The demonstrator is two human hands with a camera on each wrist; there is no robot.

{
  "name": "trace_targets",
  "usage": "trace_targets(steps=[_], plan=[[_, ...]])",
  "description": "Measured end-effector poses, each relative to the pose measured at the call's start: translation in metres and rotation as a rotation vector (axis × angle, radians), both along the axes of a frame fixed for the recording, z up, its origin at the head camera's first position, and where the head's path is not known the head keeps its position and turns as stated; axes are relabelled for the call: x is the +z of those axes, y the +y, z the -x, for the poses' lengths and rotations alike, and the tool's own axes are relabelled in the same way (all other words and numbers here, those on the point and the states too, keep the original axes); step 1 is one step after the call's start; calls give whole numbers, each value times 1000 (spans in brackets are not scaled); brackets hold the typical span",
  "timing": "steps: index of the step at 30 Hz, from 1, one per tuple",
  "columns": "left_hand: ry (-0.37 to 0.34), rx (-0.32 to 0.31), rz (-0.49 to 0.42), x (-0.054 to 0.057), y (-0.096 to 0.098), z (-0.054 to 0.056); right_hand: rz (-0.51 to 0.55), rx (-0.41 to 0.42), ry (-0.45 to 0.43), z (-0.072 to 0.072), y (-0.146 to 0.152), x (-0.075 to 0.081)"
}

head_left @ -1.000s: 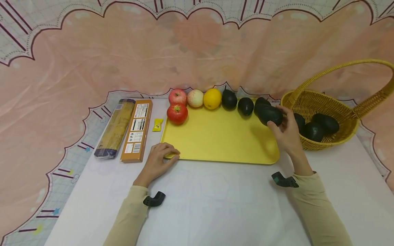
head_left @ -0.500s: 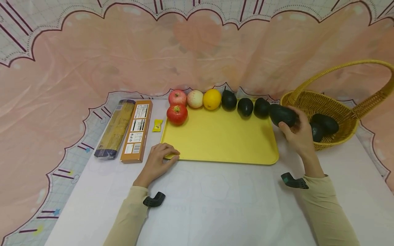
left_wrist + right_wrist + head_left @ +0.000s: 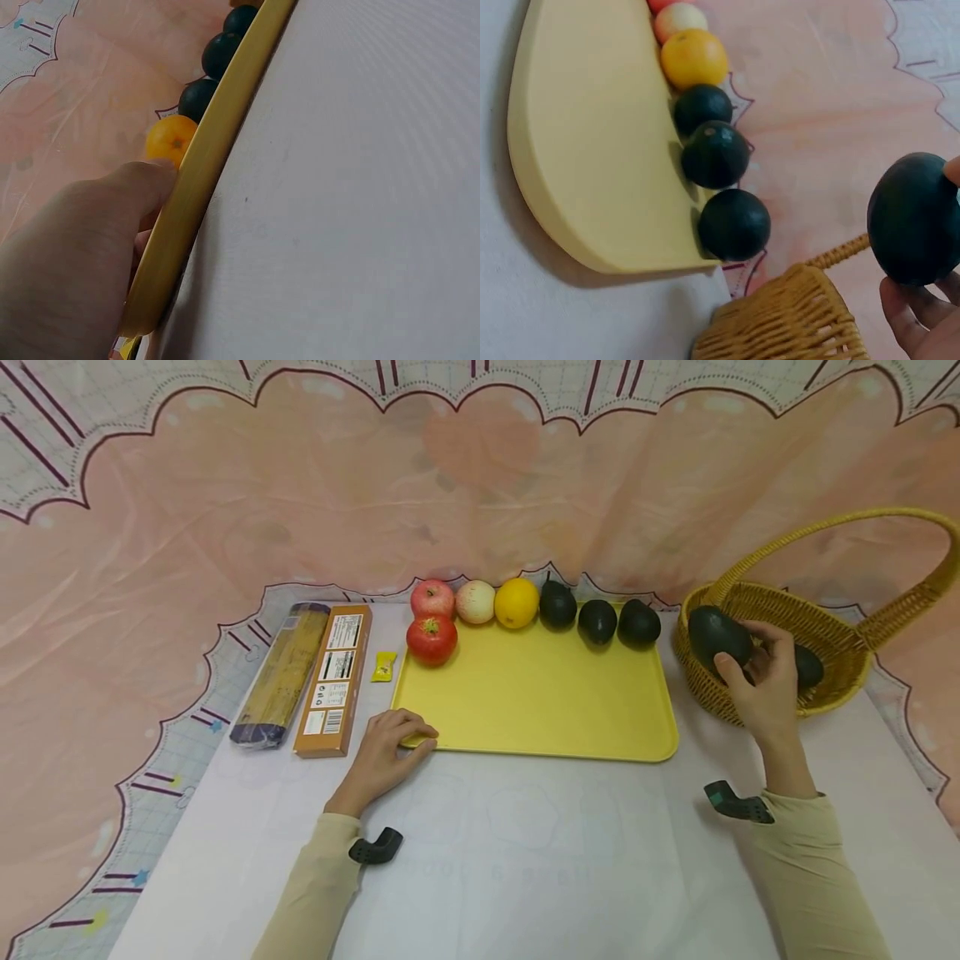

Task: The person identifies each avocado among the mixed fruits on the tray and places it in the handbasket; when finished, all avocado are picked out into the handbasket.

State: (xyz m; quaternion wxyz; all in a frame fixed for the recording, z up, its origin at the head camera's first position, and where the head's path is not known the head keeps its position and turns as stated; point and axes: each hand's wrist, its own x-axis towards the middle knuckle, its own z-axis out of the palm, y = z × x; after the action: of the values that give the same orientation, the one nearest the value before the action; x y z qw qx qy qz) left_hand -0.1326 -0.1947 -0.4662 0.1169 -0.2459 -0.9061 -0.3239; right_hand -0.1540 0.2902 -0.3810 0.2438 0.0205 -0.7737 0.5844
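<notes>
In the head view, my right hand (image 3: 768,681) grips a dark green avocado (image 3: 717,637) above the left side of the wicker basket (image 3: 705,689). The right wrist view shows the fingers around the avocado (image 3: 915,217), held above the basket's rim. Another avocado (image 3: 807,668) inside the basket is partly hidden behind my hand. My left hand (image 3: 386,756) rests on the front left corner of the yellow tray (image 3: 540,693), fingers loosely bent over its rim. Along the tray's back edge stand several dark avocados (image 3: 639,624), an orange (image 3: 517,603), a pale fruit (image 3: 476,602) and a red apple (image 3: 432,599).
A red tomato-like fruit (image 3: 432,639) sits in front of the apple. Left of the tray lie a small yellow wrapped packet (image 3: 383,666), an orange-brown box (image 3: 333,681) and a plastic-wrapped bundle (image 3: 281,677). The basket's tall handle (image 3: 832,518) arches above it. A patterned cloth hangs behind.
My right hand has carried the avocado rightward, from above the tray's back right corner to above the basket. My left hand has stayed on the tray corner.
</notes>
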Motion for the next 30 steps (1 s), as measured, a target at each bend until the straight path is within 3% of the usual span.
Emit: trace_targets(steps=[11,30], plan=[[0,1,-7,1,0,0,187,-57,7,-1,12,-2],[-3,4,-1,2,0,-1,173,-207,-228,15,28,3]])
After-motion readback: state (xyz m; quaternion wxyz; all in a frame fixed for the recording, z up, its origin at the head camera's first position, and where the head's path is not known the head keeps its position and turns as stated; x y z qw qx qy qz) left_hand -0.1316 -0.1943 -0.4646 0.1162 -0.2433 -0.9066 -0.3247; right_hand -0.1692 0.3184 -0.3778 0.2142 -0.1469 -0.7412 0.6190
